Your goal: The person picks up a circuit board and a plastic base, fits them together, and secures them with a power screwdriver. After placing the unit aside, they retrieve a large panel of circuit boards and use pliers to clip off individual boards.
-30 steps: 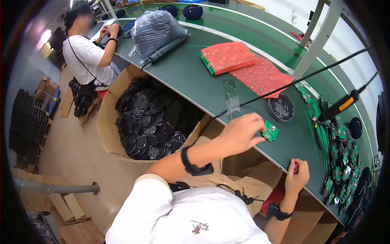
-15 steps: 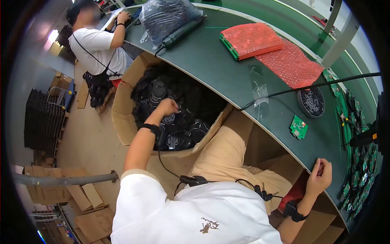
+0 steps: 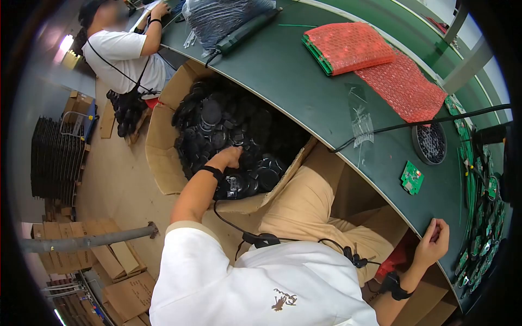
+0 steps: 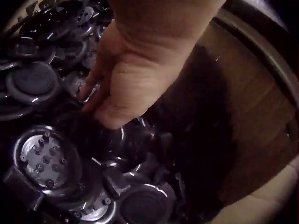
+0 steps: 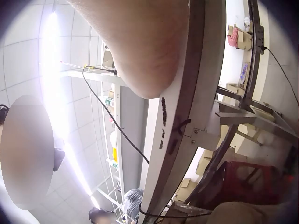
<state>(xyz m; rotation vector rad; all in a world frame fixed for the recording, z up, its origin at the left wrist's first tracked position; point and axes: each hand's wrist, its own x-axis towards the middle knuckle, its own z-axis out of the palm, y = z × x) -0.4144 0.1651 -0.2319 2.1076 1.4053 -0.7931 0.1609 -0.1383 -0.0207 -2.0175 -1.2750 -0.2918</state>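
Observation:
My left hand (image 3: 232, 157) reaches down into a cardboard box (image 3: 159, 149) of round black plastic housings (image 3: 211, 113). In the left wrist view its fingers point down among the housings (image 4: 44, 158), with the thumb near the fingertips. A dark part lies right under them; I cannot tell whether they grip it. My right hand (image 3: 432, 244) rests at the table's front edge, fingers loosely curled and holding nothing visible. On the green table (image 3: 326, 114) a small green circuit board (image 3: 412, 178) lies beyond that hand. The right wrist view shows only part of the hand (image 5: 149, 56) against the table edge.
Red bubble wrap (image 3: 353, 49) lies over stacked green boards at the back. A round dish of small dark parts (image 3: 430, 145) stands near a black cable (image 3: 397, 128). Many circuit boards (image 3: 484, 239) pile up at right. Another person (image 3: 122, 54) works at far left.
My left hand let go of the green circuit board on the table, then moved left and down into the box. The right hand stays at the table edge. The head view has shifted.

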